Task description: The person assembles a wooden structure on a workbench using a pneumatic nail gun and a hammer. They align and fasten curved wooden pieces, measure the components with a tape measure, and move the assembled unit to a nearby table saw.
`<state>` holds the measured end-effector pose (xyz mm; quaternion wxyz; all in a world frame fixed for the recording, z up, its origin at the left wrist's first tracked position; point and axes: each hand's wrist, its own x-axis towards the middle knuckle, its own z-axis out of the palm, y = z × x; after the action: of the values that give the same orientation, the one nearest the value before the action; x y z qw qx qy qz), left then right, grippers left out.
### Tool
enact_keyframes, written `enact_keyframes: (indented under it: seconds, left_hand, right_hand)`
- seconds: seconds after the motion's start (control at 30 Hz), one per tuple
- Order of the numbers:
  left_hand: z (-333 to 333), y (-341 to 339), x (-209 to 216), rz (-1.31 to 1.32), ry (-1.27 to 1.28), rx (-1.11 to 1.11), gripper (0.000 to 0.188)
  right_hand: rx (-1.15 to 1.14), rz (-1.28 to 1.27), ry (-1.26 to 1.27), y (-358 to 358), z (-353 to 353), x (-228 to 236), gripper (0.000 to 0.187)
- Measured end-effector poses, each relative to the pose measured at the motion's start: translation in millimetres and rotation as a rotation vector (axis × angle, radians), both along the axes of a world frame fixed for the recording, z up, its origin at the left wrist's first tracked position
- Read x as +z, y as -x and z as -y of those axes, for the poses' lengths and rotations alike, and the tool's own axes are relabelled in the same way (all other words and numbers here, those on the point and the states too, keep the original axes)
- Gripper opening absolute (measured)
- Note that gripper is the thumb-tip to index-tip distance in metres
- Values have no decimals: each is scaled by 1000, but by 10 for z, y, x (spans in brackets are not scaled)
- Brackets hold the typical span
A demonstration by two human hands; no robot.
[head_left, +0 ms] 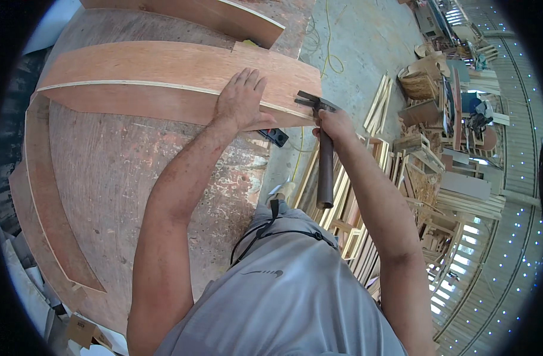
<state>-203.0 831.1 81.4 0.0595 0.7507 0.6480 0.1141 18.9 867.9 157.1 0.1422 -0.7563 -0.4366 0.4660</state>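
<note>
Big round plywood counter (117,172) takes up most of the view, worn and blotchy on top. Lying across its far side is a long reddish plywood board (164,80) with a pale edge strip along it, and another board (224,18) sits beyond that one, further out from the fingers.

Left hand (241,101) is flat on the near end of the long board, fingers (250,80) spread wide and pressing down, not gripping anything. Right hand (333,124) is just to the right of it, off the counter's edge, fingers wrapped tight around a hammer (323,154) close up under the head. The dark metal head sits right at the board's end, touching it or nearly so, can't quite tell, and the brown handle hangs down toward the person.

Small black thing (276,137) pokes out under the board between the two hands, can't make out what it is. Right of the hammer hand, stacks of pale timber strips (342,202) sit on the floor.
</note>
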Motion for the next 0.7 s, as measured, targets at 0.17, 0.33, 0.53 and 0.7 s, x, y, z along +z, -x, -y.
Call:
enact_keyframes:
  seconds: [0.17,0.33,0.53,0.7]
  left_hand:
    - [0,8,-42,9,-3,2,101]
    - [10,26,-33,11,-18,7,102]
    - [5,30,-32,17,-16,11,101]
    - [0,22,-60,34,-36,-11,100]
  right_hand:
    - [4,53,71,88,7,77,18]
    - [-13,74,106,151,-49,106,13]
    - [-74,59,152,55,12,195,16]
    - [-9,101,81,-45,200,134,20]
